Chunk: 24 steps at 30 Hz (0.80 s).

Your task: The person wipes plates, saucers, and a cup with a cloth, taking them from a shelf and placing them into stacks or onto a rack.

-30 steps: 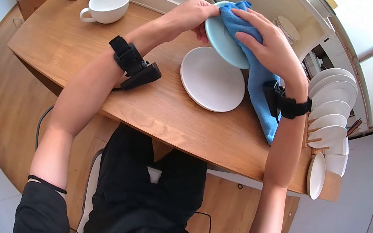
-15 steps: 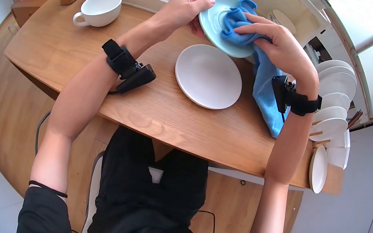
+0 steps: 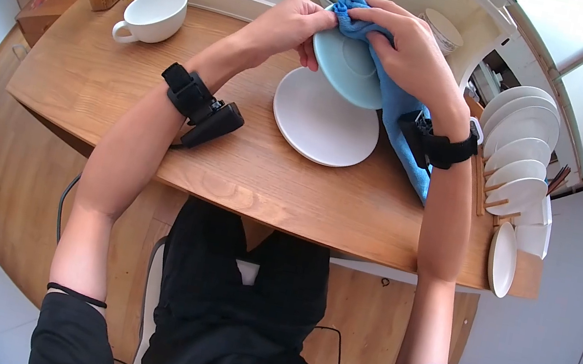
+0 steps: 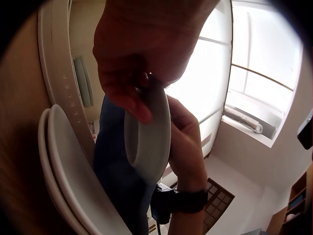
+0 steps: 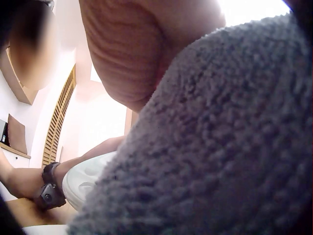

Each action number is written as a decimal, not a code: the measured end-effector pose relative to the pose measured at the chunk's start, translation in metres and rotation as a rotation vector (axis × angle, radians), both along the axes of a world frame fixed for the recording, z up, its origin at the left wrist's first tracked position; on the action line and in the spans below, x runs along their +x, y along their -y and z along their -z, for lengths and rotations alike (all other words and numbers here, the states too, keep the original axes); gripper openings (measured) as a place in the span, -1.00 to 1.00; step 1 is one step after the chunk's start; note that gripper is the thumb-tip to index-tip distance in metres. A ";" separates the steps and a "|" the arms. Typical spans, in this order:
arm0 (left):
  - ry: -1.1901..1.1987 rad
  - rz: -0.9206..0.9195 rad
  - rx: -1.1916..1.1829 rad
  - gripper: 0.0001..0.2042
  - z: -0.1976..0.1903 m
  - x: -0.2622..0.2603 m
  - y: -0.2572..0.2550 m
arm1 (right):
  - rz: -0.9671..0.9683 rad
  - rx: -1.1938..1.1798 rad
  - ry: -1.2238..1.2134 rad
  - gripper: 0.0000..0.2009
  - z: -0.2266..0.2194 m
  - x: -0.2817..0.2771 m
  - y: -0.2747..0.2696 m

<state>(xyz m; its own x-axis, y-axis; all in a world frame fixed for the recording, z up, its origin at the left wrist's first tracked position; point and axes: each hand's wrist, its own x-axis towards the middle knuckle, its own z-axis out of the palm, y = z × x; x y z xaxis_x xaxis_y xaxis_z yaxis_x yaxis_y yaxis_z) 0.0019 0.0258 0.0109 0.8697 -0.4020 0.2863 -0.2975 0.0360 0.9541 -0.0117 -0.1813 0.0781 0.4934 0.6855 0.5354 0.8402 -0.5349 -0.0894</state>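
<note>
Bare worktop (image 3: 268,186) is stretching from the white plates (image 3: 323,132) leftward to a white cup (image 3: 159,13) and nearward to the front edge, leaving open room on those two sides. Above the white plates' far side, the light-blue plate (image 3: 347,69) is hanging tilted, its rim sitting inside the left hand's (image 3: 286,27) clamped grip. The right hand's (image 3: 416,58) grip is pinching the blue cloth (image 3: 396,111), which is trailing down to the white plates' right. The left wrist view is showing two white plates, stacked; the light-blue plate, cloth and cup are numbering one each.
</note>
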 end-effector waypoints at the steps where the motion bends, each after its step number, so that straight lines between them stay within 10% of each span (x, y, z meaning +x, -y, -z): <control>1: -0.002 -0.002 0.001 -0.66 0.000 0.000 0.000 | 0.003 0.001 0.003 -0.67 0.001 0.000 0.000; 15: 0.047 -0.240 -0.202 -0.67 -0.002 0.008 -0.009 | -0.101 -0.180 -0.132 -0.62 -0.011 -0.004 0.019; 24: 0.104 -0.160 -0.154 -0.66 -0.004 0.003 -0.004 | 0.072 0.109 -0.004 -0.66 -0.019 0.018 0.053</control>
<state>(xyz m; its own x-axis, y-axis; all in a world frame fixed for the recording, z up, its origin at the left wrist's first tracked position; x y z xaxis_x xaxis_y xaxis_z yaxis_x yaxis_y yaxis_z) 0.0051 0.0302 0.0145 0.8815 -0.2060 0.4248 -0.4075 0.1226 0.9050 0.0062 -0.2341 0.0972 0.5416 0.5862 0.6025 0.7995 -0.5807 -0.1537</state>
